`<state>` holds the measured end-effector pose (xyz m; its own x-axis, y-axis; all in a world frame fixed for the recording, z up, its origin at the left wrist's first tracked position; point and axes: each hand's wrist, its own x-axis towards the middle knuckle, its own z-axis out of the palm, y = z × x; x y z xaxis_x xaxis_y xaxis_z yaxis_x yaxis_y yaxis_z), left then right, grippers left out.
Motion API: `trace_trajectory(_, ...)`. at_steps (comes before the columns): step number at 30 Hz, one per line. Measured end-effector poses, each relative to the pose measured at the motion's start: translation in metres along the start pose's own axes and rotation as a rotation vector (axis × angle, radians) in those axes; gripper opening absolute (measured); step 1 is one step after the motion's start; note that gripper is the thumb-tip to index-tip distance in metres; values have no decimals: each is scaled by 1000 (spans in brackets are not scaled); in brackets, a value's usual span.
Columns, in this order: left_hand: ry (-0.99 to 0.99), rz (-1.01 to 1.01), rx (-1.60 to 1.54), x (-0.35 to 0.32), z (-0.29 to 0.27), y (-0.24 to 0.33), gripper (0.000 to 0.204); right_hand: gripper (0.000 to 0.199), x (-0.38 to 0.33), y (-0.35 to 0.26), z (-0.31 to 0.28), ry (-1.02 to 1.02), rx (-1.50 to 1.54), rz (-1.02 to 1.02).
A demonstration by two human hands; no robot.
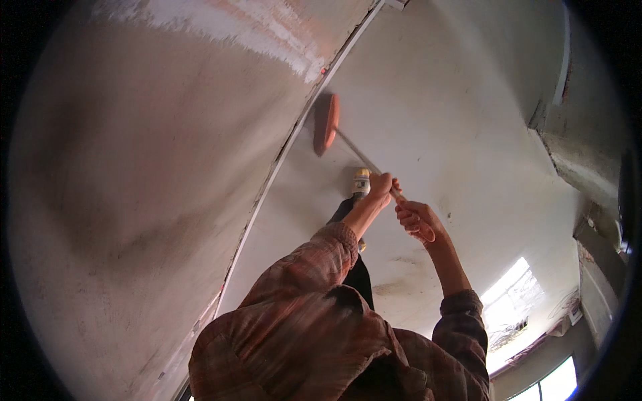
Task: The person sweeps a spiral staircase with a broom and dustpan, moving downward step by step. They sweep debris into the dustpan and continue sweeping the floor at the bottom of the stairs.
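Observation:
I am looking up at a pale ceiling [428, 100]. Both my hands hold one paint roller. Its reddish-orange roller head [326, 123] presses against the ceiling close to the seam with the wall. A thin metal rod [354, 150] runs from the head down to my hands. My left hand [382, 188] is shut on the upper part of the handle. My right hand [413, 219] is shut lower down, with the pink handle end [426, 234] sticking out below it. Both arms wear plaid sleeves [314, 281].
A beige wall [147, 200] fills the left, with a rough white patch [247, 27] near its top. A yellow-and-white fitting [361, 180] with a dark part [362, 277] sits on the ceiling behind my left arm. A concrete beam [582, 154] and bright windows [515, 287] lie right.

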<state>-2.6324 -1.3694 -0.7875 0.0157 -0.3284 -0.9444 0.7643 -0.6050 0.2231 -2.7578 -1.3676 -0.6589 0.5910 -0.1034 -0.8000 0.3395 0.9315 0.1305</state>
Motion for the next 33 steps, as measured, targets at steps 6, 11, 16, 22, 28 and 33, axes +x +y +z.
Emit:
trace_trajectory(6, -100, 52, 469, 79, 117, 70, 7, 19, 42, -86, 13, -160, 562, -249)
trace_trajectory(11, -173, -32, 801, 42, 127, 16, 7, 25, 5, -26, 4, -77, 755, -533)
trace_trajectory(16, -307, -316, 672, -31, 112, -42, 20, 19, -61, 25, 17, 128, 800, -490)
trace_trajectory(22, -328, -240, 559, -108, 101, -29, 15, 18, -122, 46, 50, 198, 331, -315)
trace_trajectory(28, -44, -45, 699, -53, 115, -13, 10, 15, -78, 10, -3, -22, 565, -259)
trace_trajectory(33, -198, -136, 989, 5, 120, -97, 12, 17, -76, 13, -83, -39, 753, -338)
